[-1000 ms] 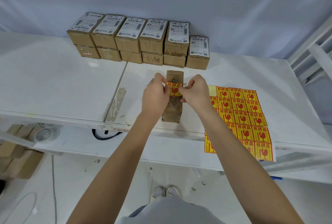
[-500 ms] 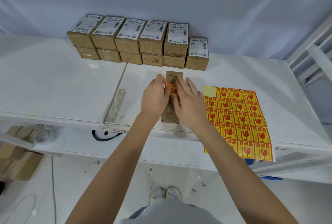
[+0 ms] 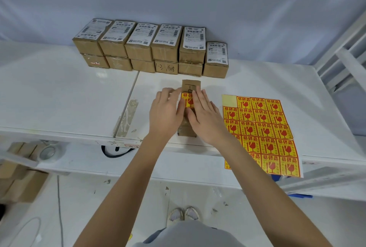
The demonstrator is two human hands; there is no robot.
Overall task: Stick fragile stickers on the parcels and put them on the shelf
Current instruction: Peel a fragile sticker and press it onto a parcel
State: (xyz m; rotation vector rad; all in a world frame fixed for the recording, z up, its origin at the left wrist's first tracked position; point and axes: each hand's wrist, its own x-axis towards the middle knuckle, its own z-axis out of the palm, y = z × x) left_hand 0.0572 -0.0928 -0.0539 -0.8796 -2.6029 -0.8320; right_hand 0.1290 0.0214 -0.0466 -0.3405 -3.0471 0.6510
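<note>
A small brown cardboard parcel (image 3: 190, 86) lies lengthwise on the white table (image 3: 59, 98) in front of me. A yellow and red fragile sticker (image 3: 187, 101) sits on its top face. My left hand (image 3: 166, 113) lies flat against the parcel's left side with straight fingers. My right hand (image 3: 206, 117) presses flat on the parcel's right part, its fingers straight beside the sticker. To the right lies the sticker sheet (image 3: 261, 131), hanging over the table's front edge.
A double row of brown parcels (image 3: 150, 48) with white shipping labels stands at the back of the table against a pale wall. A white shelf frame (image 3: 344, 48) rises at the far right. Boxes and a tape roll (image 3: 47, 152) sit below left.
Both hands held the sticker pinched above the parcel. The sticker now lies on the parcel's top and both hands have flattened out over it, the left fingers straightening last.
</note>
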